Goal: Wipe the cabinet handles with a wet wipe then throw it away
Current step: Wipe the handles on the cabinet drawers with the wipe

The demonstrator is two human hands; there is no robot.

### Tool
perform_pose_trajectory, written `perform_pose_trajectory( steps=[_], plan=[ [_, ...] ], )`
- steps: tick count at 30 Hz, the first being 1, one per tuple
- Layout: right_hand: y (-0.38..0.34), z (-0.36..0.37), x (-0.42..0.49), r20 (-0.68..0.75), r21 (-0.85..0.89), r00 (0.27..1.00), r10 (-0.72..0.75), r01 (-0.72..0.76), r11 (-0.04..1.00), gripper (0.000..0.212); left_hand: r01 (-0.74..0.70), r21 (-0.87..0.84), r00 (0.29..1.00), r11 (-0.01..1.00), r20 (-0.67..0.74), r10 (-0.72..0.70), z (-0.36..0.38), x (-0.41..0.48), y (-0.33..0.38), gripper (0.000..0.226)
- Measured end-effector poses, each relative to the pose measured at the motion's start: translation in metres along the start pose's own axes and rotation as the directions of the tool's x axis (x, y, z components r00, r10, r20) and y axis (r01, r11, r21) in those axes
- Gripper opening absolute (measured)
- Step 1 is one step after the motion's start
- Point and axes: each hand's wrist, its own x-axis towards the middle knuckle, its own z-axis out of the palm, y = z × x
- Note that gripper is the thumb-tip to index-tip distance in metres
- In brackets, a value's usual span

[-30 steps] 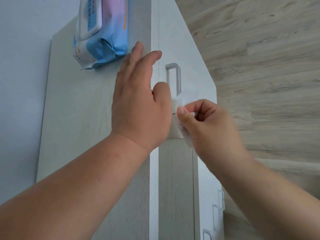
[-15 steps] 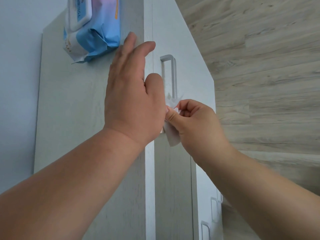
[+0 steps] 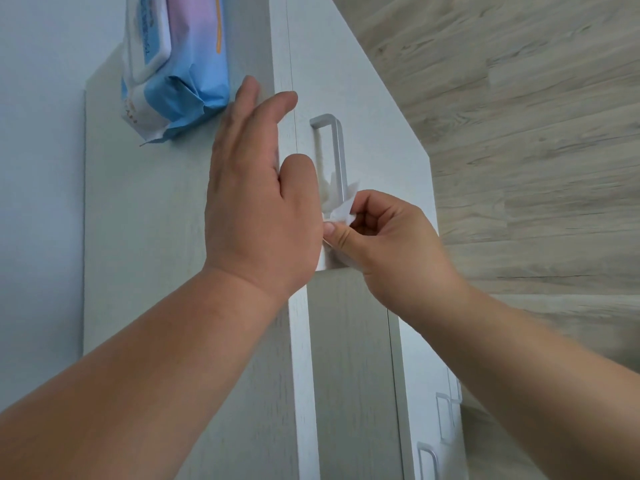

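A silver bar handle (image 3: 334, 147) runs down the front of the white cabinet (image 3: 156, 237). My right hand (image 3: 388, 240) pinches a crumpled white wet wipe (image 3: 337, 204) that is wrapped around the handle's lower part. My left hand (image 3: 256, 202) lies flat with straight fingers on the cabinet top by its front edge, just left of the handle. The handle's lower end is hidden behind the wipe and my hands.
A blue and pink pack of wet wipes (image 3: 176, 64) lies on the cabinet top beside my left fingertips. Two more silver handles (image 3: 445, 420) (image 3: 427, 460) show lower on the cabinet front. Wood-look flooring (image 3: 519, 133) lies to the right, a pale wall (image 3: 38, 168) to the left.
My right hand has moved the wipe a little along the handle's lower part. My left hand has stayed flat on the cabinet top.
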Motion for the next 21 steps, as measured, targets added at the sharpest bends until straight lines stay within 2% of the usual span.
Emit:
perform_pose_trajectory(
  steps=[2, 5, 8, 10, 13, 15, 18, 21],
  plan=[
    [-0.002, 0.0, 0.0, 0.019, -0.031, 0.999, -0.037, 0.038, 0.999, 0.023, 0.002, -0.005, 1.0, 1.0, 0.0, -0.002, -0.001, 0.0, 0.0, 0.06],
    [-0.005, -0.009, 0.004, 0.054, -0.189, 0.994, -0.091, 0.099, 0.977, 0.025, 0.014, -0.006, 1.0, 1.0, 0.016, -0.014, 0.001, -0.001, 0.003, 0.06],
    [-0.01, -0.012, 0.008, 0.111, -0.254, 0.991, -0.079, 0.105, 0.962, 0.013, 0.016, 0.006, 1.0, 1.0, 0.016, -0.016, 0.0, 0.0, 0.004, 0.059],
    [-0.011, -0.011, 0.006, 0.131, -0.16, 0.991, -0.028, 0.049, 0.986, 0.016, 0.018, 0.017, 1.0, 1.0, 0.017, -0.018, -0.001, -0.001, 0.005, 0.059],
    [-0.012, -0.012, 0.003, 0.204, 0.084, 0.977, 0.064, -0.083, 0.993, 0.032, 0.02, 0.059, 0.999, 0.998, 0.033, -0.022, -0.001, -0.001, 0.006, 0.063],
    [-0.015, -0.014, 0.004, 0.269, 0.206, 0.956, 0.118, -0.177, 0.963, 0.018, 0.021, 0.09, 0.999, 0.996, 0.043, -0.025, -0.001, -0.001, 0.006, 0.068],
    [-0.015, -0.019, 0.011, 0.299, 0.141, 0.943, 0.147, -0.196, 0.97, 0.002, 0.026, 0.112, 0.999, 0.993, 0.041, -0.031, -0.001, -0.001, 0.009, 0.071],
    [-0.017, -0.021, 0.014, 0.285, 0.071, 0.948, 0.144, -0.171, 0.983, 0.004, 0.022, 0.12, 0.999, 0.993, 0.038, -0.027, -0.001, 0.001, 0.01, 0.071]
  ],
)
